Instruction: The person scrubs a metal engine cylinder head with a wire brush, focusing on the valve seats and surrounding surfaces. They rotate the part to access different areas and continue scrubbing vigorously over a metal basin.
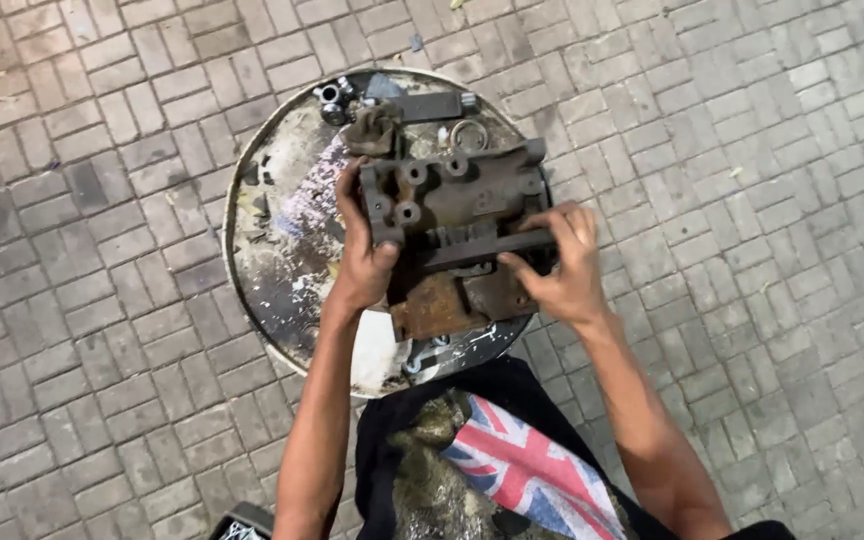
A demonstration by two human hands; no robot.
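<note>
The heavy, rust-brown and grey cast-metal housing with round bolt bosses (452, 215) sits at the centre of the round, paint-stained metal drum top (277, 250), which serves as the tabletop. The left hand (364, 250) is clenched on the left edge of the housing, thumb over its upper face and fingers wrapped beneath. The right hand (560, 262) grasps the right end of the housing, fingers curled over a dark grey horizontal bar (482, 248) that runs across the lower part of the casting. A rusty orange flat plate (437, 308) projects from the underside of the housing toward the person. Beyond the housing, at the far rim of the drum top, lie several small steel sleeves and nuts (334, 98), a dark rectangular steel block (427, 104), a silver ring (468, 134) and a crumpled brown rag (372, 130), the rag touching the far left corner of the housing. Grey interlocking paving bricks (102, 300) surround the drum top on all sides.
</note>
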